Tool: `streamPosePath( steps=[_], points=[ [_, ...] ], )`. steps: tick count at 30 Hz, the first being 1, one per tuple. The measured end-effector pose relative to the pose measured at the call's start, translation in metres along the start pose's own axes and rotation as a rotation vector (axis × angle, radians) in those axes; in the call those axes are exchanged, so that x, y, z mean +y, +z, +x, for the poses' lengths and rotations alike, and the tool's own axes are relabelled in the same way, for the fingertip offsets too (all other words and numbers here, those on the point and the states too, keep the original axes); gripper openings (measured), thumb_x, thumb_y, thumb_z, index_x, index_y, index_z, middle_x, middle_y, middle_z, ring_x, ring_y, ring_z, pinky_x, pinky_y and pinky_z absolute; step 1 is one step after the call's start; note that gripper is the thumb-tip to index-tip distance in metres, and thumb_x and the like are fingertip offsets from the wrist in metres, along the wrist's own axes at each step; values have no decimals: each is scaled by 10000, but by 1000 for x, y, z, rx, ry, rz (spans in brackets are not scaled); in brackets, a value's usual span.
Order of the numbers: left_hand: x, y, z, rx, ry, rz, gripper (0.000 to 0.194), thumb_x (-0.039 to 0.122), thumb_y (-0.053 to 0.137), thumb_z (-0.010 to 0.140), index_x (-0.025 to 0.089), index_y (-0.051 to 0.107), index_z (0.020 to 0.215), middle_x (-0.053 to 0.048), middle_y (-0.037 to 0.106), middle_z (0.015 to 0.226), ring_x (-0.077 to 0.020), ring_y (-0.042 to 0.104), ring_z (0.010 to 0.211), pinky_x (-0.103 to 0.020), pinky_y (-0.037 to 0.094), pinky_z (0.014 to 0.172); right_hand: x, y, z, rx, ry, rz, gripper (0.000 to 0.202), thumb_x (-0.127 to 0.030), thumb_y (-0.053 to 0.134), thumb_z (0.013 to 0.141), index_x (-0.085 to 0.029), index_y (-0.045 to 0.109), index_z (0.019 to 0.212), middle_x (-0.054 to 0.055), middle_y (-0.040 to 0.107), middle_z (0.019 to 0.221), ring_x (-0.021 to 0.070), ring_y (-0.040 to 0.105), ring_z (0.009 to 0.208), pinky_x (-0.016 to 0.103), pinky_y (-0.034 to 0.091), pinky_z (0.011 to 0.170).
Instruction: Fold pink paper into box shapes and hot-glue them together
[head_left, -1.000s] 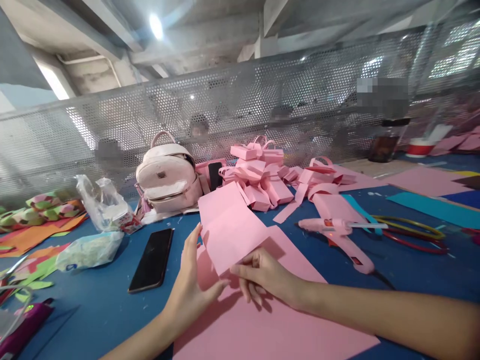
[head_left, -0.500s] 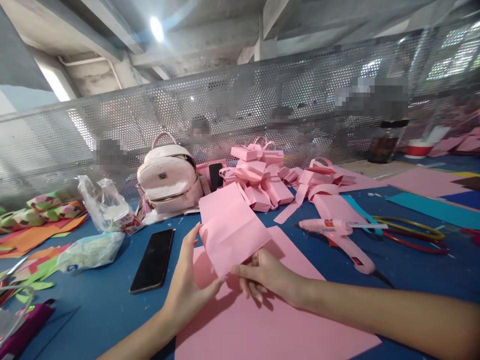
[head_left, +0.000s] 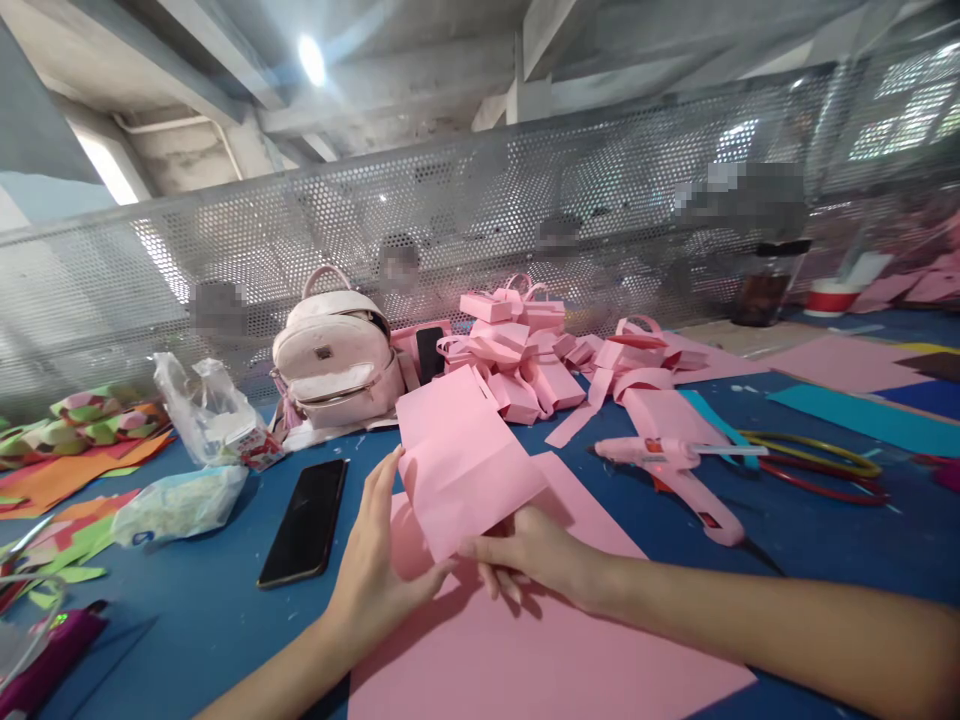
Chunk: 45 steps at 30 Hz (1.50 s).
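A creased piece of pink paper (head_left: 465,455) is held up between my two hands, tilted, above a larger pink sheet (head_left: 555,650) on the table. My left hand (head_left: 379,570) grips its left side, fingertips at the edge and thumb at the lower corner. Along the lower edge, my right hand (head_left: 536,555) pinches the paper, its thumb in front and some fingers partly hidden behind. To the right of the paper lies a pink glue gun (head_left: 675,470) with a glue stick in its back end.
Behind the paper is a pile of folded pink paper boxes (head_left: 517,345), beside a pale backpack (head_left: 334,355). A phone (head_left: 304,522) lies left of my left hand. Plastic bags (head_left: 184,505) and coloured scraps (head_left: 75,540) are farther left; yellow and red hoops (head_left: 817,455) lie right.
The paper's right corner has dipped slightly, and my right hand has shifted a little with it. Both hands keep about the same hold.
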<state>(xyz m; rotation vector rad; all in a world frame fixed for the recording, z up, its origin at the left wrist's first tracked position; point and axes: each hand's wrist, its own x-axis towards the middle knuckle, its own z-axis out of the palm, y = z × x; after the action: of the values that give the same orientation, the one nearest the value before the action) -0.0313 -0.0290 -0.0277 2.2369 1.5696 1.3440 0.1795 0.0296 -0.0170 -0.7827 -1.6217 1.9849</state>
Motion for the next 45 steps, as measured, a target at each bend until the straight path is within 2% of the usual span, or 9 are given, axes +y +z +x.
streamPosePath(
  steps=[6, 10, 16, 23, 27, 31, 36, 45],
  points=[
    [0, 1, 0, -16, 64, 73, 1043, 346, 755, 807, 307, 88, 1607, -175, 277, 1600, -411, 312, 1487, -618, 409, 1132, 3, 0, 1, -61, 35, -68, 477, -560, 783, 762, -143, 636, 583, -18, 608, 449, 62, 488, 319, 179, 262, 303],
    [-1, 1, -1, -47, 43, 62, 1055, 324, 765, 794, 332, 90, 1605, -162, 273, 1592, -405, 331, 1472, -626, 411, 1127, 4, 0, 1, -67, 36, -80, 470, -550, 778, 772, -134, 647, 595, -5, 643, 493, 53, 499, 324, 170, 255, 305],
    [0, 0, 1, -10, 5, -4, 1028, 299, 770, 787, 334, 135, 1596, -148, 286, 1574, -399, 344, 1454, -619, 407, 1130, -2, 1, -1, -13, -9, -42, 465, -530, 780, 784, -132, 631, 594, 5, 640, 480, 59, 502, 315, 167, 259, 301],
    [2, 1, 2, -8, 29, 8, 1006, 265, 738, 792, 316, 135, 1596, -155, 296, 1558, -392, 352, 1439, -621, 405, 1130, -5, 2, -3, 21, -10, -47, 484, -548, 793, 761, -135, 625, 572, 9, 637, 497, 63, 493, 319, 180, 278, 291],
    [2, 0, 3, -12, 43, 35, 1005, 250, 716, 802, 317, 111, 1602, -150, 278, 1581, -393, 314, 1468, -611, 386, 1150, -4, 2, -3, 7, -39, -37, 486, -542, 758, 794, -152, 596, 552, -10, 601, 455, 62, 470, 302, 178, 280, 281],
    [-1, -1, 3, -13, 52, 36, 985, 239, 700, 811, 308, 116, 1601, -158, 285, 1583, -399, 338, 1456, -627, 379, 1147, -6, 1, -2, 32, -64, -22, 473, -550, 762, 787, -164, 579, 583, -21, 605, 463, 55, 453, 306, 172, 287, 286],
    [-5, -2, 4, -48, 28, -5, 985, 241, 688, 827, 307, 91, 1608, -174, 257, 1609, -413, 366, 1445, -657, 365, 1143, -7, 2, -3, 50, -75, -21, 523, -593, 750, 785, -167, 578, 536, -54, 497, 383, 56, 411, 281, 185, 266, 278],
    [-13, 2, 2, -71, -12, -93, 1020, 277, 732, 840, 325, 77, 1620, -165, 226, 1651, -408, 334, 1493, -626, 337, 1181, -6, 2, -3, 67, -82, -29, 563, -610, 739, 805, -158, 578, 511, -17, 551, 437, 46, 400, 304, 196, 231, 289]
  ],
)
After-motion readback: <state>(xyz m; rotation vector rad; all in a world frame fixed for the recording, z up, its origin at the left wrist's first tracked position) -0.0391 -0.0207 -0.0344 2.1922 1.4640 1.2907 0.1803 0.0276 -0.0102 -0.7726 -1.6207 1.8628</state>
